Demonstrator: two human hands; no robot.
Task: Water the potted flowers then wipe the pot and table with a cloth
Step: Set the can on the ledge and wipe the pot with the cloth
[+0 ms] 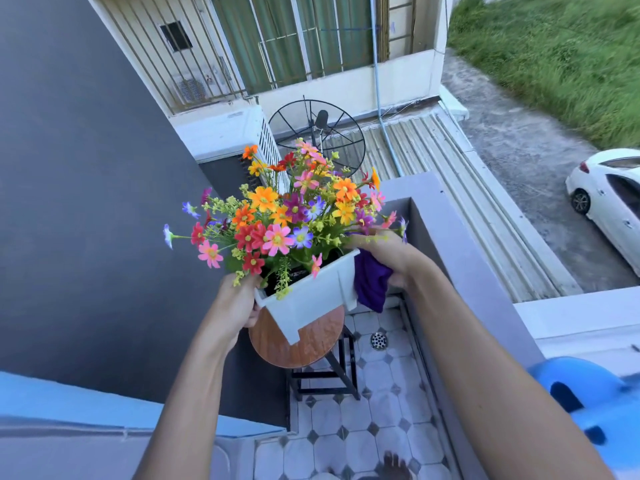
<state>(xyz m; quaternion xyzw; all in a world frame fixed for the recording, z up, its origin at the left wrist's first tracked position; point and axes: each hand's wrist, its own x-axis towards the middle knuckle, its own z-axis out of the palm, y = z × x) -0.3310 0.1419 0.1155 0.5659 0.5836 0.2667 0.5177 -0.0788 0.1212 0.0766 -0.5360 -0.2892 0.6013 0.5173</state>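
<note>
Left grip [239,303] clasping pot [311,299], right grip [381,251] clutching purple cloth [370,285] — over wooden table [304,344], tiled floor [346,420]

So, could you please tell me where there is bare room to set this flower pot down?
The round tabletop under the white pot shows bare wood, beside the dark wall. The floor tiles between the drain and the foot are free. It is crowded between pot and parapet, where the right hand holds the purple cloth.

Upstairs home balcony: tiled floor [346,427], drain [379,340], parapet wall [467,271]; neighbour's barred windows [277,46], satellite dish [317,140], parked car [609,202] below
</note>
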